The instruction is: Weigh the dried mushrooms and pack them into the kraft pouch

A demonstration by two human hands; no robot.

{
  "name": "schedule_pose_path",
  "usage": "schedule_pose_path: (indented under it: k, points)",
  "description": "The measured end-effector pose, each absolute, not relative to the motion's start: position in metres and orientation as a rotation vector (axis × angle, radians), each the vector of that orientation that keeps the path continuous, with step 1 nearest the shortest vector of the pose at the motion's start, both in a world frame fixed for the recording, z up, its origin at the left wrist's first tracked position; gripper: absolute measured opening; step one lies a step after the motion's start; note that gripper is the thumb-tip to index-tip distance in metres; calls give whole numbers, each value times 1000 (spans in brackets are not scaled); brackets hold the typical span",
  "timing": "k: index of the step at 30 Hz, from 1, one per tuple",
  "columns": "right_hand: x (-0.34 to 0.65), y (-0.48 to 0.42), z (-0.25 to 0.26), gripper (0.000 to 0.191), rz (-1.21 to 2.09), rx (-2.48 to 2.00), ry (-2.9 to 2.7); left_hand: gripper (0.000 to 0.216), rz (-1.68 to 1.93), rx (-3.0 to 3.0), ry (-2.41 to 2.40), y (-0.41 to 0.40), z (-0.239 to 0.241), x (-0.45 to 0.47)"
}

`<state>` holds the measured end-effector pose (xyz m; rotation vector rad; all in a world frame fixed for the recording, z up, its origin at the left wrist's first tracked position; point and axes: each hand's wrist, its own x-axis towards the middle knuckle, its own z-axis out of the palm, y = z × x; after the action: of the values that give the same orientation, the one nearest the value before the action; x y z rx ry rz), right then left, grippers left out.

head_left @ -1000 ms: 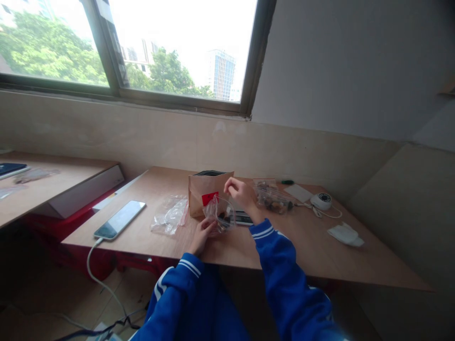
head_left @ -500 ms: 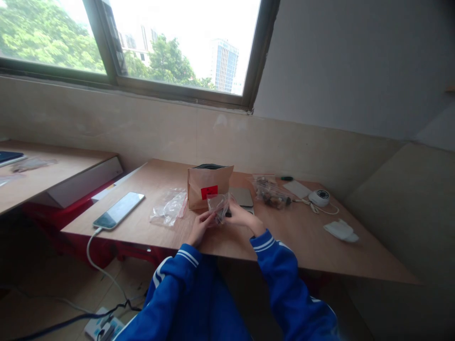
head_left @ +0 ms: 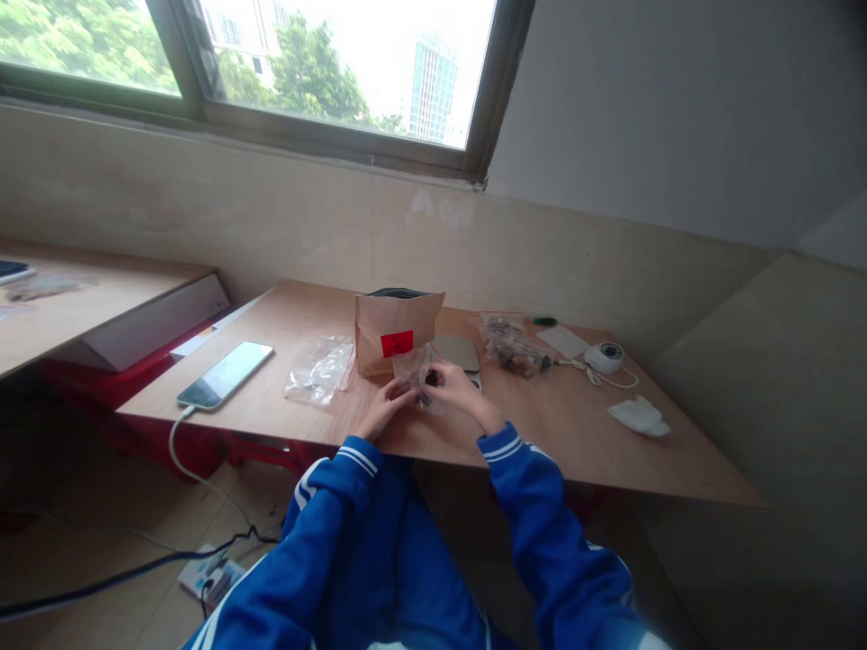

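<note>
Both my hands meet near the front middle of the wooden table (head_left: 582, 451), pinching a small clear plastic bag (head_left: 414, 368) with dark bits inside. My left hand (head_left: 385, 411) grips the bag's left side and my right hand (head_left: 459, 388) grips its right side. Just behind the bag stands an open brown paper pouch (head_left: 395, 332) with a red label. A flat grey scale-like slab (head_left: 459, 352) lies behind my right hand.
An empty clear bag (head_left: 320, 368) and a phone (head_left: 226, 374) on a white cable lie to the left. A filled clear bag (head_left: 513, 348), a white card (head_left: 564, 341), a small white round device (head_left: 604, 357) and a crumpled tissue (head_left: 638, 417) sit to the right. Another desk (head_left: 88, 302) stands at left.
My right hand came down from above the bag and joined the left on it; the bag went from gaping open to pinched between both hands. The camera tilted downward.
</note>
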<state>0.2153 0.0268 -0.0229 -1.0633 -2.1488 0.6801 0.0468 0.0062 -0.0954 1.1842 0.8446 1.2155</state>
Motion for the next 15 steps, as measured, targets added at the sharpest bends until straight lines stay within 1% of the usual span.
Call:
schedule_pose_path:
  k: [4, 8, 12, 15]
  points:
    - [211, 32, -27, 24, 754, -1059, -2089, 59, 1124, 1218, 840, 3, -91, 50]
    - [217, 34, -16, 26, 798, -1036, -2145, 53, 1122, 1251, 874, 4, -93, 49]
    - [232, 41, 19, 25, 844, -957, -2151, 44, 1211, 1210, 880, 5, -95, 47]
    - [230, 54, 55, 24, 687, -840, -1985, 40, 1252, 1152, 888, 5, -94, 46]
